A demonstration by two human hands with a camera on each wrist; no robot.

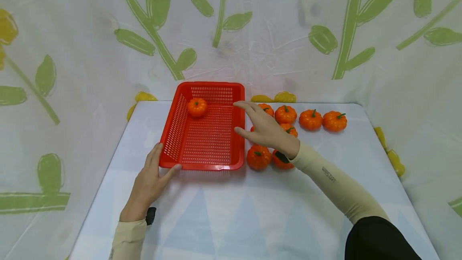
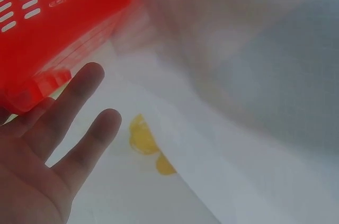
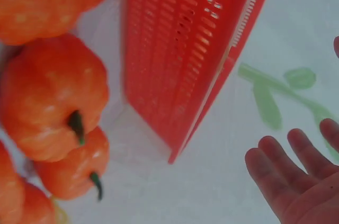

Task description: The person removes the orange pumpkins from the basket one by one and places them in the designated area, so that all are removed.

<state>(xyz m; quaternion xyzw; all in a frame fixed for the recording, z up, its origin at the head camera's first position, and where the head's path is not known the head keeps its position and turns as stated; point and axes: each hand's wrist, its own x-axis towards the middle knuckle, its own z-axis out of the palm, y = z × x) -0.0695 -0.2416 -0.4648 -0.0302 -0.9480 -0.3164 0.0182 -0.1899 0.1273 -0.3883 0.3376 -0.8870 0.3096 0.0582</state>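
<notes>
A red plastic basket (image 1: pixel 207 167) with slotted walls sits on the table, one small orange pumpkin (image 1: pixel 197 107) inside near its back left corner. At the basket's front left corner is my left hand (image 1: pixel 148 183), thumb spread toward the front rim and fingers along the left side. In the left wrist view those fingers (image 2: pixel 87 83) look straight, close by the basket corner. My right hand (image 1: pixel 267 127) hovers by the right rim, fingers extended and thumb apart, holding nothing. Several pumpkins (image 1: pixel 258 157) lie beneath and beside it, partly hidden by the hand and wrist.
Two more pumpkins, one at the middle back (image 1: pixel 310 120) and one farther right (image 1: pixel 334 121), lie along the table's back edge. The pale table (image 1: pixel 231 220) has a triangle pattern. A white curtain (image 1: pixel 267 51) with green leaves and yellow flowers hangs behind and at both sides.
</notes>
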